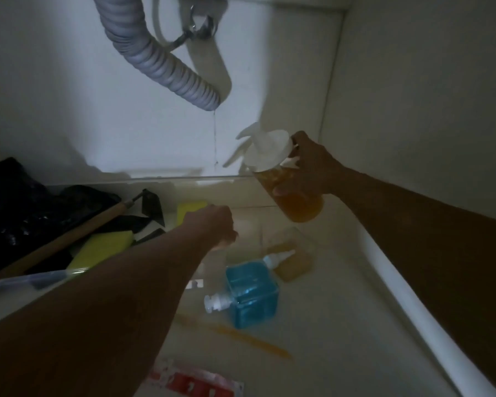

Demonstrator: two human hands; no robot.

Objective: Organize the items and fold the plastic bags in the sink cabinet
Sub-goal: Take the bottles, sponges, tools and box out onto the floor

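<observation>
Under the sink, head cam: two yellow sponges (pixel 102 247), one blue bottle (pixel 251 293) lying on the cabinet floor (pixel 341 325), one black bag pile (pixel 26 202) at left. My right hand (pixel 309 167) has its grip wrapped around one amber pump bottle (pixel 284 179), tilted, held up near the right wall. Left hand (pixel 212 224) reaches forward, knuckles up; can't tell its grip.

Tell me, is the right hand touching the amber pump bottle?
Touching. The head view shows the right hand wrapped around the amber pump bottle, holding it tilted above the cabinet floor.
</observation>
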